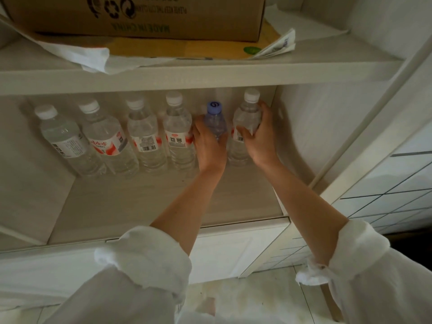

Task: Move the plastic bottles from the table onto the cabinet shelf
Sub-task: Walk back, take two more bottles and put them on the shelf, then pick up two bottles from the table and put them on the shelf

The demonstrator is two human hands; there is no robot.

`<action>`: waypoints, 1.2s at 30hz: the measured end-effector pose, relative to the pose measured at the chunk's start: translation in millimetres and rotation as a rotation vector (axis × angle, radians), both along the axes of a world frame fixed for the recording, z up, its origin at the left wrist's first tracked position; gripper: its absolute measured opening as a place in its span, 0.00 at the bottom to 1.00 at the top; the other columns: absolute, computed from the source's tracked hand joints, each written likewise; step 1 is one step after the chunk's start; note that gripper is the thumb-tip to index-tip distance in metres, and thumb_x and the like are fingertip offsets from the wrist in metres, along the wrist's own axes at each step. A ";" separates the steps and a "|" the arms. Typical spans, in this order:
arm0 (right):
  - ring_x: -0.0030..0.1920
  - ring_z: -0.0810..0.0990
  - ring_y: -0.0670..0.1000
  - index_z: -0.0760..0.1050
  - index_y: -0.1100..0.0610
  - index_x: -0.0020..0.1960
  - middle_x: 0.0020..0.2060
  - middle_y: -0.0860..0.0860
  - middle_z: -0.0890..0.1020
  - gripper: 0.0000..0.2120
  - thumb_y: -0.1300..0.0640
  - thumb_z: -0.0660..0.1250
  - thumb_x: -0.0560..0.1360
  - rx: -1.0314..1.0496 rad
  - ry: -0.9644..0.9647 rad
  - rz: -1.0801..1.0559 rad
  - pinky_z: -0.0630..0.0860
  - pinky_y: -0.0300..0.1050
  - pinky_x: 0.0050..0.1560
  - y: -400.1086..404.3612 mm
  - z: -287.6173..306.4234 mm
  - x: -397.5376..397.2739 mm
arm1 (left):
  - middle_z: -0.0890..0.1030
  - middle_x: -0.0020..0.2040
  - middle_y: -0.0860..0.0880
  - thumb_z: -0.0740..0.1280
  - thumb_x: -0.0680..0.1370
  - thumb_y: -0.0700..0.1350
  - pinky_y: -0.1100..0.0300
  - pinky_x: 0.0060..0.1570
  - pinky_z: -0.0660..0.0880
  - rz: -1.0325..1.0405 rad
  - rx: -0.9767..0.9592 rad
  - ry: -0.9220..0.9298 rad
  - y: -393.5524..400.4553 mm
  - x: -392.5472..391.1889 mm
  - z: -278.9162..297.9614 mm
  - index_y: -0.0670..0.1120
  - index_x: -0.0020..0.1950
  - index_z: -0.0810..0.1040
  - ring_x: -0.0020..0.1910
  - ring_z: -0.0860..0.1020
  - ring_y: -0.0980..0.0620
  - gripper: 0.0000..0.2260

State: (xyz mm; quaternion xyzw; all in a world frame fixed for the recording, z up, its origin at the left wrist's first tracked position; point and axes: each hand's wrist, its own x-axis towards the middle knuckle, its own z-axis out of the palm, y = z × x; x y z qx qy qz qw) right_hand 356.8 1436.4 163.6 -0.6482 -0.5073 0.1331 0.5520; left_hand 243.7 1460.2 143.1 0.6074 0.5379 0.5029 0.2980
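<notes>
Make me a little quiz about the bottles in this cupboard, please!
1. How many bottles stand on the lower shelf?
2. True or false: the left hand grips the bottle with the purple cap.
3. What lies on the upper shelf? A) a cardboard box B) a teapot C) shoes

Key
1. Six: four standing free, two held.
2. True; the right hand grips the white-capped bottle at the right end.
3. A
</notes>
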 end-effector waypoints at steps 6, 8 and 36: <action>0.64 0.74 0.54 0.61 0.58 0.71 0.64 0.55 0.74 0.36 0.55 0.72 0.67 -0.029 -0.004 0.002 0.71 0.55 0.66 1.9 -2.6 0.4 | 0.69 0.69 0.40 0.73 0.74 0.42 0.48 0.63 0.74 -0.028 0.007 0.019 -3.3 -3.6 1.8 0.40 0.70 0.64 0.67 0.72 0.42 0.28; 0.65 0.74 0.54 0.61 0.60 0.71 0.65 0.56 0.74 0.35 0.57 0.72 0.68 -0.035 -0.013 -0.003 0.71 0.54 0.66 2.0 -2.8 -0.1 | 0.69 0.70 0.40 0.73 0.75 0.44 0.51 0.62 0.74 -0.042 0.010 0.030 -6.4 -6.0 3.6 0.40 0.71 0.63 0.67 0.72 0.42 0.30; 0.56 0.79 0.52 0.66 0.58 0.67 0.57 0.55 0.78 0.19 0.55 0.63 0.78 -0.169 -0.027 0.442 0.76 0.54 0.59 -169.1 -48.9 -27.3 | 0.80 0.41 0.54 0.66 0.79 0.46 0.53 0.45 0.77 0.398 -0.108 0.145 -193.3 -46.2 -34.4 0.47 0.59 0.77 0.41 0.81 0.48 0.10</action>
